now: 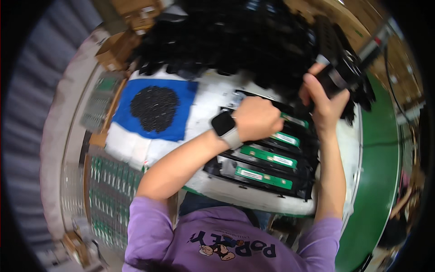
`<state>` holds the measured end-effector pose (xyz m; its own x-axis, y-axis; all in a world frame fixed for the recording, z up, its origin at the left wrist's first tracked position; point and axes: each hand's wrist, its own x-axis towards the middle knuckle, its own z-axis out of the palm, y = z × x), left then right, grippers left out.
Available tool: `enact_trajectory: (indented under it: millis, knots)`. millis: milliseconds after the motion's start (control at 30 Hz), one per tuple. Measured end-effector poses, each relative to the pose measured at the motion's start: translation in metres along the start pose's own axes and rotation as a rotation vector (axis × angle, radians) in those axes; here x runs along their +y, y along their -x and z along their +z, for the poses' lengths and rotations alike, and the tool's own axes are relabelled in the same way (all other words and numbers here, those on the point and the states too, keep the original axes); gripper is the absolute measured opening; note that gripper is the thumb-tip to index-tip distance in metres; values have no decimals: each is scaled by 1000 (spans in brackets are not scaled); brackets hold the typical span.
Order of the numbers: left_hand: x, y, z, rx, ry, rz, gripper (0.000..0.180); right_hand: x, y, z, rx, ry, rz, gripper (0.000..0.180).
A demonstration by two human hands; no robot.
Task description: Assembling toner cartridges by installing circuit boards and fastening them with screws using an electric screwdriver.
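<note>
My left hand [256, 119], with a watch on its wrist, is curled into a fist on the far end of a black tray [217, 165] that holds several green circuit boards [263, 177]. Its fingers fold down over the topmost board, and what they grip is hidden. My right hand [324, 99] is raised just right of the tray and closed around a black power tool [342, 75] with a grey cable end. The tray lies on white padding [208, 97].
A blue cloth [181, 122] with a heap of small black screws [155, 108] lies left of the tray. A large pile of black parts [235, 41] fills the far side. Racks of green boards [111, 195] stand at the lower left, cardboard boxes [118, 50] behind, and a green surface [376, 181] is at the right.
</note>
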<state>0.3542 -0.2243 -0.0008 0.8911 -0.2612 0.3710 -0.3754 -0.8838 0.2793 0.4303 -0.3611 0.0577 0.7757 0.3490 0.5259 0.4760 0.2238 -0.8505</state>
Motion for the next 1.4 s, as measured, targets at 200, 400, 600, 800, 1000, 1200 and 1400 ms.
enact_trajectory:
  millis: [200,400,600,800,1000,1200,1400]
  knots:
    - [9,1,9,42,37,-15,30,-2,2,-9,23,-91,-2,16]
    - [15,2,10,34,4,-27,33,-7,-3,-10,-36,-102,31,15]
    - [17,-1,3,49,9,0,34,-8,-1,-15,-16,-42,2,16]
    - [15,3,6,31,41,1,32,-20,3,-15,-53,-143,29,16]
    - [-23,14,5,54,1477,-327,33,-64,13,-4,-115,-488,-80,25]
    - [11,25,-7,94,2175,-625,38,-68,25,5,-90,-687,-182,27]
    - [28,28,-18,-25,2152,-514,37,-57,27,12,-182,-658,-142,25]
